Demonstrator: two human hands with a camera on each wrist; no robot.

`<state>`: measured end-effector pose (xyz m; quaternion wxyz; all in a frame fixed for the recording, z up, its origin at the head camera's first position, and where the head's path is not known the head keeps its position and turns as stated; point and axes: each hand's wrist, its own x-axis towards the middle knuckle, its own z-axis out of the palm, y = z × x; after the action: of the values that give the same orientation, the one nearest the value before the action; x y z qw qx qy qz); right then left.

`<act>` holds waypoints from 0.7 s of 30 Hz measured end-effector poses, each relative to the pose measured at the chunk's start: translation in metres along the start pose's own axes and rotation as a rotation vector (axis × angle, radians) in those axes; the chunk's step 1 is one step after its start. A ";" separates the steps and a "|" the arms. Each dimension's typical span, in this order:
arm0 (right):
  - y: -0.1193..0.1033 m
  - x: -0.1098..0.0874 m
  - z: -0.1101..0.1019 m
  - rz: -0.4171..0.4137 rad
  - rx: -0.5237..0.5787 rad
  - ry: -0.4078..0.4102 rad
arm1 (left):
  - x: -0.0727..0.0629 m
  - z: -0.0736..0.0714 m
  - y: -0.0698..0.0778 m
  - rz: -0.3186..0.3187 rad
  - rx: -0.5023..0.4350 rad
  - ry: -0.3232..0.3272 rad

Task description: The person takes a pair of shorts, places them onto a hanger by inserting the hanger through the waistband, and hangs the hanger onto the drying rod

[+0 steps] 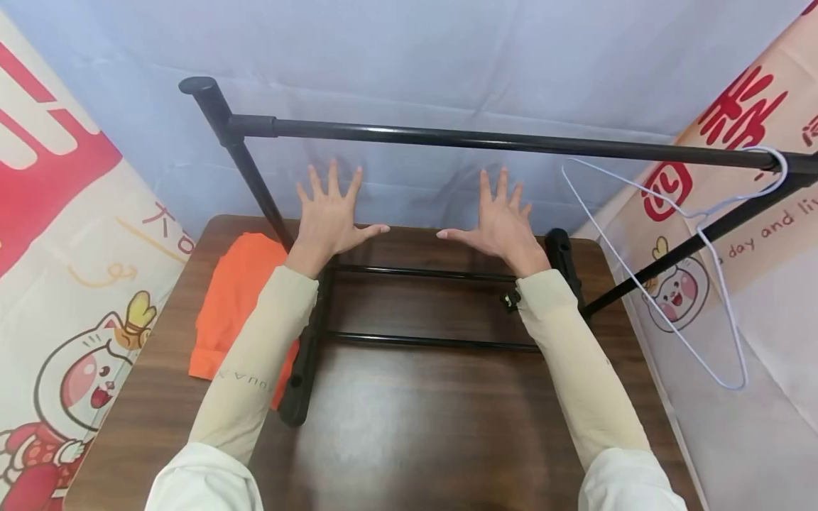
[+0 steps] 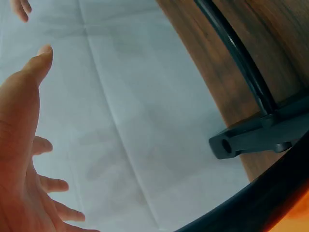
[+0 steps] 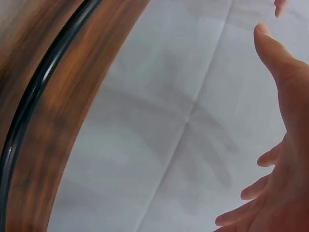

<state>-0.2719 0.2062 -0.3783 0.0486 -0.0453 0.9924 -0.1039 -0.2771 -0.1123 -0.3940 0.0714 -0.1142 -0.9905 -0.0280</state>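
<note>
My left hand [image 1: 327, 221] is stretched out with its fingers spread, holding nothing, in front of the pale back sheet. To its right, my right hand [image 1: 501, 223] is held the same way, thumb toward the left one. Both are below the top bar of a black clothes rack [image 1: 409, 135] in the head view. An orange folded cloth [image 1: 233, 298] lies on the table left of the rack, partly behind my left forearm. At the bar's right end hangs a white wire hanger [image 1: 722, 262]. In the wrist views, the left thumb [image 2: 38, 65] and right thumb [image 3: 270, 48] point away from the other fingers.
The rack's feet and two lower rods [image 1: 434, 341] stand on a brown wooden table [image 1: 409, 440]. A light sheet [image 1: 409, 64] hangs behind it. Printed cartoon sheets [image 1: 83, 369] flank the table at left and right.
</note>
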 end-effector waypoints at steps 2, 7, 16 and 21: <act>-0.002 -0.005 -0.001 -0.012 0.005 0.007 | -0.004 -0.001 0.001 0.013 -0.008 0.036; -0.007 -0.017 -0.009 -0.049 0.046 0.046 | -0.011 -0.007 0.004 0.059 0.011 0.131; -0.012 -0.043 -0.018 -0.191 0.072 0.210 | -0.029 -0.032 0.013 0.101 -0.060 0.075; -0.021 -0.053 -0.022 -0.279 0.110 0.290 | -0.042 -0.046 0.016 0.114 -0.100 0.077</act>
<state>-0.2203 0.1958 -0.3483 -0.1074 -0.1644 0.9658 -0.1691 -0.2261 -0.1091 -0.3540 0.1051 -0.1726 -0.9763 -0.0778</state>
